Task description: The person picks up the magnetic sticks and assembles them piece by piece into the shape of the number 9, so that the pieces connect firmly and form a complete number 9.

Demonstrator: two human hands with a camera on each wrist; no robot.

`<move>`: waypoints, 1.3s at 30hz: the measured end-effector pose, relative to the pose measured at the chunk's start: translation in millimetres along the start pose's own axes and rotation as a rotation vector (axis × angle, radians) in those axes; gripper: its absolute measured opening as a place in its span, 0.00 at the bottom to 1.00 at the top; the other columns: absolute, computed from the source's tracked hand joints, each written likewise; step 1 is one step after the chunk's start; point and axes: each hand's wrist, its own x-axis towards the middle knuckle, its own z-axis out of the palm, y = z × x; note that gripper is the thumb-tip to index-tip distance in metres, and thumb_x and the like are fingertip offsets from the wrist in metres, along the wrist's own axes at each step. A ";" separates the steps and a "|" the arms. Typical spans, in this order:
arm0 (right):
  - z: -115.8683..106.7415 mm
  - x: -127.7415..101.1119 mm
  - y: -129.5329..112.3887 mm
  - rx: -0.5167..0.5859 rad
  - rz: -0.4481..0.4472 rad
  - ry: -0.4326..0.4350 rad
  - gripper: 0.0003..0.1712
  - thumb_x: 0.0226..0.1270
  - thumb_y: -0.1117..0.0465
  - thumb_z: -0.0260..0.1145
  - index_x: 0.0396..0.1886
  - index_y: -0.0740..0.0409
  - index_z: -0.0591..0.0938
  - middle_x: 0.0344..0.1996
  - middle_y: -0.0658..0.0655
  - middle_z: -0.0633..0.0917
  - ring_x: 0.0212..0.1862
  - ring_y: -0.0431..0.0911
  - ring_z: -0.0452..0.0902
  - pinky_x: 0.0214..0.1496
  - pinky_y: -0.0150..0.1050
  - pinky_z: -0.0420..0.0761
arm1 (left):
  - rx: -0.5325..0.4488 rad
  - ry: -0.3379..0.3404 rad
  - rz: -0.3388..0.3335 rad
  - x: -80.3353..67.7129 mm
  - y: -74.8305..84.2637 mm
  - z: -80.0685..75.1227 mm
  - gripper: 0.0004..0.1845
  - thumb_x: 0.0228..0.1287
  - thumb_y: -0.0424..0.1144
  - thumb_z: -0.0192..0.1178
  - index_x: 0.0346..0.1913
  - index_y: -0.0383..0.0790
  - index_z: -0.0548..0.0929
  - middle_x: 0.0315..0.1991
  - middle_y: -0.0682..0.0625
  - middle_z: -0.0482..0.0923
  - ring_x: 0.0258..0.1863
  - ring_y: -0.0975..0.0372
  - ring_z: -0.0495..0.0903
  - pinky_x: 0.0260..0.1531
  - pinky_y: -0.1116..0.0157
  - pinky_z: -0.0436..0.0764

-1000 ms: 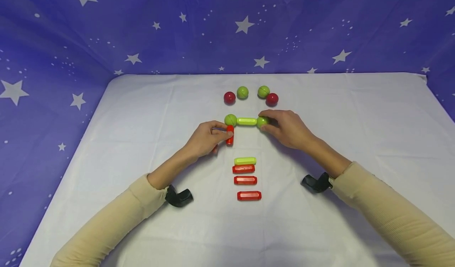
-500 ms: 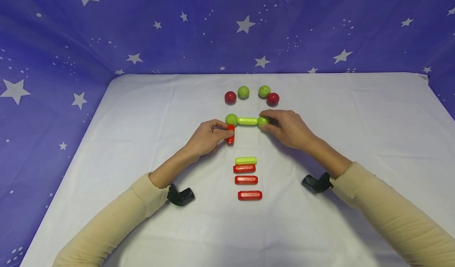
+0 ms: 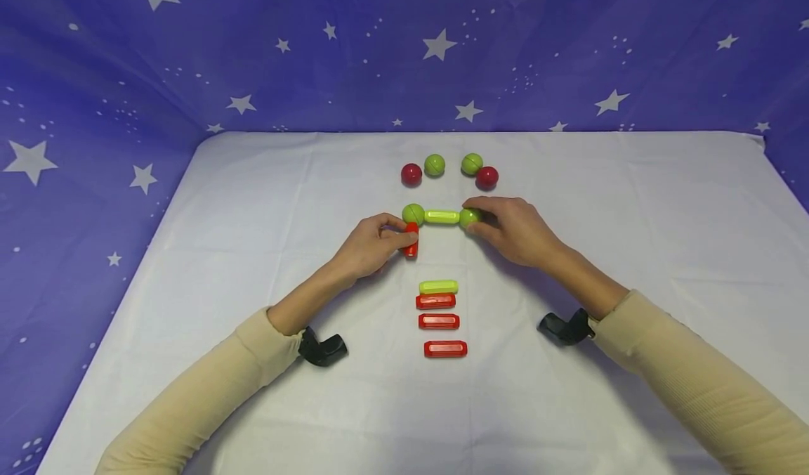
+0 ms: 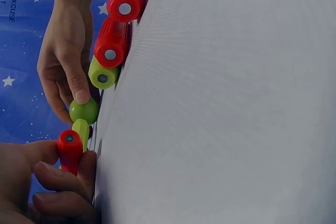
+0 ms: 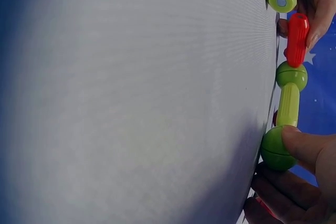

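Between the thumb and fingers of my left hand is a red magnetic rod, its far end touching a green ball. From that ball a yellow-green rod runs sideways to a second green ball, which my right hand pinches. In the right wrist view the red rod, left green ball, yellow-green rod and right green ball form one joined chain. The left wrist view shows a metal disc in the near end of the red rod.
Behind the hands lie two red balls and two loose green balls. Nearer me, one yellow-green rod and several red rods lie in a column on the white cloth. A starry blue backdrop stands behind.
Both hands keep their grips in nearly the same places. The fingers under the left hand have drawn in a little. The whole view has shifted slightly.
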 end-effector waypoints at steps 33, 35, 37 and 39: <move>1.2 0.0 0.4 0.018 0.010 0.005 0.22 0.65 0.65 0.70 0.58 0.64 0.80 0.50 0.61 0.84 0.53 0.54 0.78 0.59 0.53 0.72 | -0.052 -0.006 0.046 -2.3 -5.0 -1.6 0.17 0.69 0.43 0.61 0.54 0.38 0.76 0.26 0.47 0.72 0.11 0.63 0.62 0.11 0.69 0.61; 1.2 0.0 0.5 0.017 0.009 0.006 0.22 0.65 0.65 0.70 0.58 0.64 0.80 0.50 0.61 0.84 0.53 0.54 0.78 0.59 0.53 0.72 | -0.057 -0.007 0.050 -2.8 -5.2 -1.9 0.16 0.69 0.42 0.61 0.54 0.38 0.76 0.26 0.47 0.72 0.11 0.63 0.62 0.11 0.69 0.61; 1.3 0.0 0.5 0.018 0.009 0.006 0.22 0.65 0.65 0.70 0.58 0.64 0.80 0.51 0.61 0.84 0.53 0.54 0.78 0.59 0.53 0.72 | -0.061 -0.008 0.051 -2.8 -5.7 -2.2 0.16 0.69 0.42 0.61 0.54 0.38 0.76 0.26 0.47 0.72 0.11 0.63 0.62 0.11 0.69 0.61; 1.3 -0.2 0.5 0.019 0.007 0.008 0.22 0.65 0.65 0.70 0.58 0.64 0.80 0.51 0.61 0.84 0.53 0.54 0.78 0.59 0.53 0.72 | -0.065 -0.010 0.051 -2.9 -6.1 -2.4 0.16 0.69 0.42 0.61 0.54 0.38 0.76 0.26 0.47 0.72 0.11 0.63 0.62 0.11 0.69 0.61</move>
